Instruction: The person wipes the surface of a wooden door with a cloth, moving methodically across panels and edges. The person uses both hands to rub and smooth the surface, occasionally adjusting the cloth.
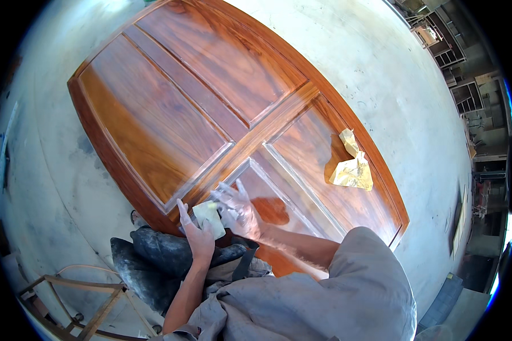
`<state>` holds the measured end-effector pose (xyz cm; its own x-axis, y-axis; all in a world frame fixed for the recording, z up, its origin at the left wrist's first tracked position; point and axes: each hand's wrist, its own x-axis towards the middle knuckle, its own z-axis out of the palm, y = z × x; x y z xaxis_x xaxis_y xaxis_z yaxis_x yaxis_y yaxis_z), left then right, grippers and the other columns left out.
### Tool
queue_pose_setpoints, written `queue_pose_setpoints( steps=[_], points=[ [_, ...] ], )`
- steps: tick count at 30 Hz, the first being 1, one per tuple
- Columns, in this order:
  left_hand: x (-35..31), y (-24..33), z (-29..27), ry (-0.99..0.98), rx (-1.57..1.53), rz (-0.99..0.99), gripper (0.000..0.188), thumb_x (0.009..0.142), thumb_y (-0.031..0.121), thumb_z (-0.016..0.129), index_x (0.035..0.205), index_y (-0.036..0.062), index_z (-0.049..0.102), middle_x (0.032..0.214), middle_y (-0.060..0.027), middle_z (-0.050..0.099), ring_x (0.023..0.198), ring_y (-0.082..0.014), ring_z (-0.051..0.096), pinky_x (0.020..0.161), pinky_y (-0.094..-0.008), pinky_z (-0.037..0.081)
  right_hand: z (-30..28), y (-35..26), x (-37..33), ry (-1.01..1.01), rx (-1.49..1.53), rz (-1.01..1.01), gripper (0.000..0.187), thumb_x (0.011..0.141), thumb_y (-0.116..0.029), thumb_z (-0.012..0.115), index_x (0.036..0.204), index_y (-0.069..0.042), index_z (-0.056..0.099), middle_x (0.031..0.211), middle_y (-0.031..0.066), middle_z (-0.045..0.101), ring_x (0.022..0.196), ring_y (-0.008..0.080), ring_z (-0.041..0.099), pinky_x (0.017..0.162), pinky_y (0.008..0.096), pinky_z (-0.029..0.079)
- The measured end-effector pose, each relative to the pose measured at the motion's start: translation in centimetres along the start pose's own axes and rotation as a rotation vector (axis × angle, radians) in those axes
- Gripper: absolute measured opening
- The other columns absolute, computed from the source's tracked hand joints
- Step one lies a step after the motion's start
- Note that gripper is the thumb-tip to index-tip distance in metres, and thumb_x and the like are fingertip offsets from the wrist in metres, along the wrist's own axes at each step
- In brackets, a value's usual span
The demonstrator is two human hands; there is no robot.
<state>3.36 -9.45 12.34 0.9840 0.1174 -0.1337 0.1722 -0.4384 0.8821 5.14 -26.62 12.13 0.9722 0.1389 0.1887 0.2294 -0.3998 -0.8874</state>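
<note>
In front of me lies a large varnished wooden door [276,122] with recessed panels, partly hazed with pale dust. My left hand [200,237], at its near edge, holds a small pale folded piece of sandpaper [209,218], with one finger pointing up beside it. Just right of the sandpaper is my right hand [240,211], its fingers spread over the near panel and coated in white dust. Whether it touches the sandpaper's edge I cannot tell. A glossy, dust-free patch [270,211] shows on the panel beside my right wrist.
Crumpled yellow paper pieces [352,170] lie on the door's right panel. A wooden frame [91,301] on small wheels stands at lower left. The pale concrete floor [381,85] surrounds the door. Shelves and stacked furniture parts [466,96] line the far right.
</note>
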Motion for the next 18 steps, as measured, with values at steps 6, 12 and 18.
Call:
queue_pose_setpoints(
  steps=[6,12,18],
  points=[
    [-1.6,-2.1,0.6,-0.101,-0.742,-0.562,0.038,0.103,-0.002,0.057,0.141,-0.0071,0.055,0.133,-0.015,0.067,0.119,-0.0199,0.066,0.104,-0.0326,0.052,3.2,-1.2,-3.4,0.003,0.888,0.752,0.051,0.107,-0.018,0.061,0.151,0.005,0.051,0.139,0.0134,0.066,0.129,0.0187,0.061,0.109,0.0352,0.049],
    [-3.1,-0.7,0.6,-0.249,-0.66,-0.551,0.028,0.105,0.003,0.052,0.129,-0.0074,0.063,0.119,-0.0131,0.07,0.106,-0.0187,0.07,0.095,-0.0339,0.058,-0.9,1.2,-3.8,-0.224,1.05,0.794,0.043,0.106,-0.026,0.066,0.137,0.003,0.062,0.129,0.009,0.07,0.112,0.016,0.068,0.097,0.0319,0.055],
    [-2.5,-1.0,-0.8,-0.416,-0.77,-0.823,0.027,0.106,0.007,0.05,0.122,-0.0086,0.065,0.119,-0.0171,0.071,0.104,-0.0261,0.074,0.095,-0.0404,0.061,-2.4,-1.8,-5.2,-0.557,0.011,0.011,0.079,0.092,-0.025,0.081,0.155,0.001,0.042,0.15,0.02,0.056,0.135,0.0344,0.058,0.113,0.045,0.047]
  ],
)
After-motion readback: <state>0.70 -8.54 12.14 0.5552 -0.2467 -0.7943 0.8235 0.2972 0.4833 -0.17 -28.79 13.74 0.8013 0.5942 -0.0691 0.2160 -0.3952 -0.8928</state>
